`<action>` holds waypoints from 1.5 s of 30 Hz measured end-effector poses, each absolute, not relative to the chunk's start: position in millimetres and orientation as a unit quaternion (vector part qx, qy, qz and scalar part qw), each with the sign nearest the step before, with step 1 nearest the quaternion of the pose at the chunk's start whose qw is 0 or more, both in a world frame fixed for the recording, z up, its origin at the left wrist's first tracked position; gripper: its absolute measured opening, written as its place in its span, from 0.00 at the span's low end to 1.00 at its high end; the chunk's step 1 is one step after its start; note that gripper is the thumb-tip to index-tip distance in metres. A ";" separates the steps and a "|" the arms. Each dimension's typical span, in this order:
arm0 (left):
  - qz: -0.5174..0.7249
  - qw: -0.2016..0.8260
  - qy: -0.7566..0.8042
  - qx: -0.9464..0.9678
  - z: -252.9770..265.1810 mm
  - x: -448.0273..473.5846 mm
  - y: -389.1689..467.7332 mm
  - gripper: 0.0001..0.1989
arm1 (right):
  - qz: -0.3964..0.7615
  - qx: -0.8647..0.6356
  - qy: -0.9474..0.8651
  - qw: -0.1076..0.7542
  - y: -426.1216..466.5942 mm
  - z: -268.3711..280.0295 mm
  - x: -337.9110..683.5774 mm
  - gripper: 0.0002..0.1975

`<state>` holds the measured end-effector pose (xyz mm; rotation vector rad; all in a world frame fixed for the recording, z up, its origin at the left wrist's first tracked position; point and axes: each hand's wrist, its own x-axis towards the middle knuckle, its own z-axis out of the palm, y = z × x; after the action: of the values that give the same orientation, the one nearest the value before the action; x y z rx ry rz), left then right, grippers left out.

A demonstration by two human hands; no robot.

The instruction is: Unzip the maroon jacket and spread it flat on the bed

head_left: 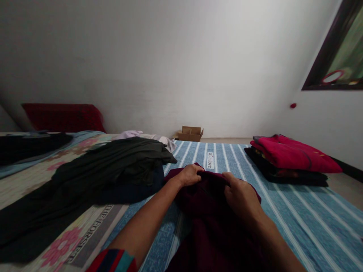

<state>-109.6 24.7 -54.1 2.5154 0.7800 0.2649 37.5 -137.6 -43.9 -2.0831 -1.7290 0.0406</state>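
reaching forward with left forearm [154, 217] and right forearm [276, 236], both bare, angled inward toward each other. gripping with left hand [190, 175], knuckles up, fingers curled under and tips hidden. gripping with right hand [243, 194] too, slightly nearer the body, digits bent inward, leaving a gap between the two hands.

An open cardboard box [190, 135] stands near the pale wall [176, 60]. Farther left, a dark red, boxy object [65, 116] sits before the same wall. To the right, a small red knob [293, 105] shows below the dark-framed window [344, 49], where a red-rimmed oval [333, 76] appears.
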 end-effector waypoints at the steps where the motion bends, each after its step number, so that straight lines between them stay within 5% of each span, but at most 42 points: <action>1: 0.104 0.243 0.290 0.920 -53.5 -109.4 25.5 0.16 | 0.015 -0.751 -0.625 0.210 -137.8 -43.5 37.6 0.17; 8: 0.143 0.234 0.295 0.915 -45.2 -107.2 26.9 0.15 | -0.044 -0.784 -0.609 0.108 -140.4 -23.3 31.0 0.10; 18: 0.158 0.175 0.294 0.926 -16.4 -98.9 18.1 0.12 | -0.069 -0.760 -0.642 0.069 -78.8 11.0 24.4 0.13; 39: 0.055 0.159 0.291 0.942 -19.5 -118.6 15.3 0.09 | -0.057 -0.773 -0.625 0.088 -62.8 -5.3 51.7 0.14; 45: 0.107 0.106 0.322 0.935 -19.3 -114.0 3.1 0.11 | -0.020 -0.764 -0.637 0.105 -63.9 0.3 50.6 0.16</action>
<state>-114.0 3.1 -19.3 2.7543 0.9473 0.3143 50.6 -63.9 0.3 -2.2518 -1.8764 -0.0585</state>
